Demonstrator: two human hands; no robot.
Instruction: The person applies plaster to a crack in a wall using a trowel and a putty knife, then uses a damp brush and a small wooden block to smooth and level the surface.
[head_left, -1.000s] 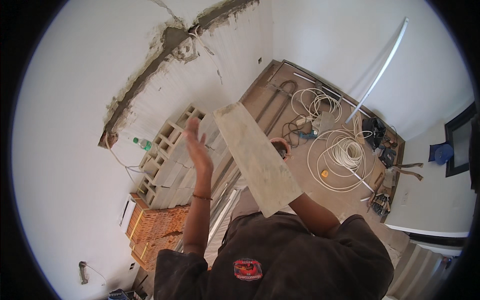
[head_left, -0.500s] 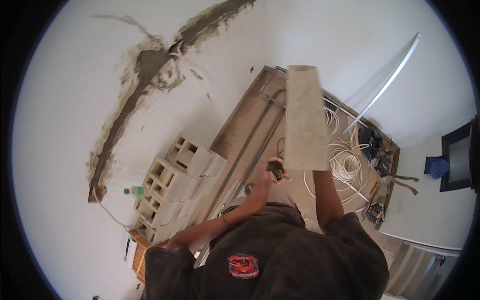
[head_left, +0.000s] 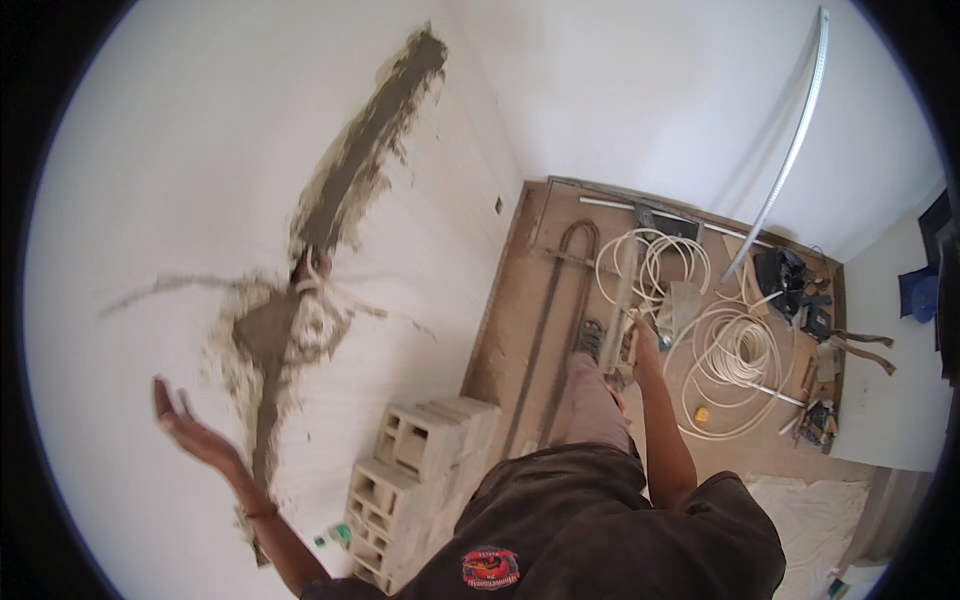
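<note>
My left hand (head_left: 200, 438) is raised at the left by the white wall (head_left: 150, 200), fingers spread and holding nothing. Whether it touches the wall, I cannot tell. Grey mortar fills a long channel (head_left: 350, 160) in that wall, with a wider patch (head_left: 268, 328) beside it. Pale cables (head_left: 318, 275) stick out of the channel. Low in front of me, my right hand (head_left: 647, 345) is closed on a plasterer's float (head_left: 625, 275), a long pale board turned nearly edge-on. Its handle is mostly covered by my fingers.
Hollow concrete blocks (head_left: 415, 450) are stacked against the left wall. Coiled white cable (head_left: 738, 348), a yellow tape measure (head_left: 702, 413) and a black bag (head_left: 780, 272) lie on the floor at right. Bent steel bars (head_left: 540, 350) lie ahead. A metal strip (head_left: 790, 160) leans on the far wall.
The float has turned from face-on to nearly edge-on, held lower. My left hand has swung from beside my body up to the left wall. The view has shifted.
</note>
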